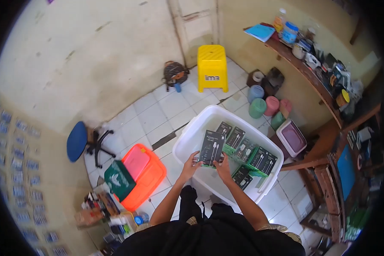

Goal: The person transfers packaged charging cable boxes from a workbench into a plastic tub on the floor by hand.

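Both hands hold up a black box with a picture of white charging cables (212, 147), above a large white plastic tub (191, 135). My left hand (191, 165) grips the box's lower left edge, and my right hand (222, 167) its lower right edge. Inside the tub, to the right of the held box, lie several similar dark boxes (236, 137). Some show green sides, such as the cable box (263, 161) near the right wall. Another box (242, 177) lies nearer to me, partly beside my right forearm.
Left of the tub, an orange lid (154, 181) carries a dark green packet (118, 180). A blue swivel chair (77, 141) stands farther left. Beyond the tub are a yellow stool (212, 70), a backpack (175, 73) and coloured containers (257, 108). A cluttered shelf (305, 70) lines the right wall.
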A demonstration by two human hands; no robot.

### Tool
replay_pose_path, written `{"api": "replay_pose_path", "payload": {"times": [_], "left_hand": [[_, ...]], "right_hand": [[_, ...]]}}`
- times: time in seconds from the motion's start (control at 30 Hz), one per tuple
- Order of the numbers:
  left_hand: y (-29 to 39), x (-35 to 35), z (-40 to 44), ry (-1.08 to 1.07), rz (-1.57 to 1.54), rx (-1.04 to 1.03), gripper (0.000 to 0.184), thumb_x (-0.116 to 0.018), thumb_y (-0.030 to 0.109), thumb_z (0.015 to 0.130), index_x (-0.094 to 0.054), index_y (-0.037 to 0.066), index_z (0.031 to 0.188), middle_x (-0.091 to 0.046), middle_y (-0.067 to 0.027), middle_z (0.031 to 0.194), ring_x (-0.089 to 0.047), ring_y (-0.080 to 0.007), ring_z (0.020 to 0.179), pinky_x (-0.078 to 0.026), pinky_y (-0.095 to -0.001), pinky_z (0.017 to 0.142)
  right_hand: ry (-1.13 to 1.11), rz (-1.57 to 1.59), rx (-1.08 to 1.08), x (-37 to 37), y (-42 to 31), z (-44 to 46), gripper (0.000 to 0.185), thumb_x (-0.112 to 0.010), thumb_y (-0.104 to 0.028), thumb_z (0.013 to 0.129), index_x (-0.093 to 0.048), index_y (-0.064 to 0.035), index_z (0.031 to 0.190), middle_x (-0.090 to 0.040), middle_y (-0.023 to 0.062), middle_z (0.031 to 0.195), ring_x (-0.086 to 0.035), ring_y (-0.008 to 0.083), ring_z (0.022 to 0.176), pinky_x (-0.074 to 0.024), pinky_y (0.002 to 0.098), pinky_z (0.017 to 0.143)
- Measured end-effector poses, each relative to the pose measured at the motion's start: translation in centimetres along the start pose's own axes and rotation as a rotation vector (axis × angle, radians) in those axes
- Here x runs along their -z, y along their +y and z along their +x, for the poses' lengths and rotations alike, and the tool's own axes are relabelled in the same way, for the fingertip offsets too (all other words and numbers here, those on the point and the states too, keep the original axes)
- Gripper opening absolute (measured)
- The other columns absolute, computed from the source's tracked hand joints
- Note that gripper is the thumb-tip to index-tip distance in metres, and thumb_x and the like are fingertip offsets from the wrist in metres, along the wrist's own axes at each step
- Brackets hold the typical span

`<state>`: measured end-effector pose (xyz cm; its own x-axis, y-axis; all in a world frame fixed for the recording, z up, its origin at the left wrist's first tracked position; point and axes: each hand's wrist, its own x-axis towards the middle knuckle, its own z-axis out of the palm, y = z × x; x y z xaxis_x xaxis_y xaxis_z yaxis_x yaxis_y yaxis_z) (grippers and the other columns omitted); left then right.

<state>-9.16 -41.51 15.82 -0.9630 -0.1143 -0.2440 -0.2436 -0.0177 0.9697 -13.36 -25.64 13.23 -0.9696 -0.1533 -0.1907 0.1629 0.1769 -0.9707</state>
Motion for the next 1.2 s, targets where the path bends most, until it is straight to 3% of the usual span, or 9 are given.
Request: {"api": "replay_pose_path", "payload": {"times": [0.07, 0.2, 0.27, 0.47, 0.63, 0.83, 0.93, 1.03, 1.2], "left_hand": [[-1.9, 0.9, 4.3, -0.045, 0.095, 0.001, 0.051, -0.058, 0.010, 0.073, -0.035, 0.006, 0.117, -0.049, -0.0098, 0.090, -0.052, -0.0163, 0.076, -0.044, -0.0260, 0.065], [-8.1, 2.9, 12.2, -0.174, 0.216, 0.073, 0.049, -0.058, 0.007, 0.071, -0.038, 0.005, 0.115, -0.049, -0.0107, 0.093, -0.051, -0.0182, 0.077, -0.044, -0.0273, 0.066], [-11.1, 3.7, 16.0, -0.164, 0.198, 0.008, 0.049, -0.059, 0.008, 0.069, -0.039, 0.005, 0.114, -0.048, -0.0125, 0.094, -0.052, -0.0205, 0.077, -0.044, -0.0283, 0.065], [-19.5, 3.5, 27.2, -0.274, 0.445, -0.044, 0.047, -0.062, 0.009, 0.067, -0.043, 0.005, 0.110, -0.047, -0.0131, 0.093, -0.050, -0.0232, 0.079, -0.045, -0.0304, 0.063], [-23.0, 1.1, 31.1, -0.322, 0.418, 0.064, 0.046, -0.061, 0.009, 0.067, -0.042, 0.004, 0.109, -0.046, -0.0129, 0.094, -0.050, -0.0253, 0.081, -0.044, -0.0315, 0.066], [-23.6, -1.1, 32.5, -0.276, 0.702, -0.183, 0.050, -0.058, 0.005, 0.068, -0.036, 0.001, 0.113, -0.046, -0.0165, 0.100, -0.048, -0.0309, 0.088, -0.038, -0.0367, 0.078], [-23.2, -2.2, 32.9, -0.294, 0.615, -0.023, 0.053, -0.055, 0.004, 0.070, -0.029, 0.001, 0.117, -0.043, -0.0208, 0.107, -0.045, -0.0339, 0.095, -0.037, -0.0387, 0.079], [-21.1, -3.1, 32.8, -0.494, 0.562, 0.455, 0.058, -0.050, 0.005, 0.074, -0.019, 0.000, 0.122, -0.035, -0.0241, 0.116, -0.037, -0.0365, 0.105, -0.036, -0.0400, 0.083], [-21.6, -2.5, 31.0, -0.332, 0.659, -0.010, 0.061, -0.050, 0.007, 0.075, -0.015, -0.002, 0.124, -0.024, -0.0211, 0.125, -0.021, -0.0343, 0.117, -0.024, -0.0402, 0.094]], "right_hand": [[0.040, -0.274, 0.010, -0.8, 2.2, 2.8, 0.056, -0.057, -0.008, 0.070, -0.027, -0.0020, 0.116, -0.049, 0.0158, 0.093, -0.050, 0.0264, 0.081, -0.0398, 0.0345, 0.071], [0.162, -0.258, -0.197, -3.4, 6.7, 7.4, 0.057, -0.058, -0.005, 0.067, -0.028, -0.0029, 0.116, -0.049, 0.0172, 0.094, -0.049, 0.0296, 0.085, -0.0394, 0.0366, 0.072], [0.278, -0.309, -0.178, -5.4, 9.9, 10.5, 0.060, -0.058, -0.009, 0.069, -0.025, -0.0051, 0.119, -0.051, 0.0155, 0.091, -0.052, 0.0223, 0.075, -0.0420, 0.0330, 0.068], [0.429, -0.364, -0.315, -7.9, 17.3, 18.8, 0.059, -0.056, -0.004, 0.068, -0.025, -0.0067, 0.119, -0.048, 0.0171, 0.101, -0.051, 0.0301, 0.084, -0.0411, 0.0359, 0.072], [0.482, -0.508, -0.287, -7.3, 21.1, 22.5, 0.059, -0.051, 0.001, 0.069, -0.023, -0.0027, 0.120, -0.043, 0.0218, 0.108, -0.045, 0.0368, 0.095, -0.0366, 0.0375, 0.082], [0.429, -0.512, -0.377, -6.8, 22.0, 23.7, 0.056, -0.047, 0.002, 0.069, -0.024, 0.0011, 0.121, -0.038, 0.0238, 0.113, -0.039, 0.0374, 0.103, -0.0319, 0.0377, 0.088], [0.418, -0.557, -0.263, -6.9, 22.4, 24.0, 0.052, -0.046, 0.002, 0.070, -0.027, 0.0033, 0.119, -0.035, 0.0246, 0.115, -0.037, 0.0375, 0.105, -0.0312, 0.0383, 0.089], [0.408, -0.575, -0.343, -6.7, 22.0, 24.2, 0.048, -0.045, 0.001, 0.071, -0.031, 0.0046, 0.116, -0.029, 0.0258, 0.119, -0.031, 0.0377, 0.110, -0.0280, 0.0382, 0.091], [0.392, -0.573, -0.267, -6.0, 18.9, 22.5, 0.046, -0.046, -0.001, 0.072, -0.034, 0.0015, 0.116, -0.026, 0.0258, 0.122, -0.026, 0.0373, 0.114, -0.0241, 0.0370, 0.094]]}}
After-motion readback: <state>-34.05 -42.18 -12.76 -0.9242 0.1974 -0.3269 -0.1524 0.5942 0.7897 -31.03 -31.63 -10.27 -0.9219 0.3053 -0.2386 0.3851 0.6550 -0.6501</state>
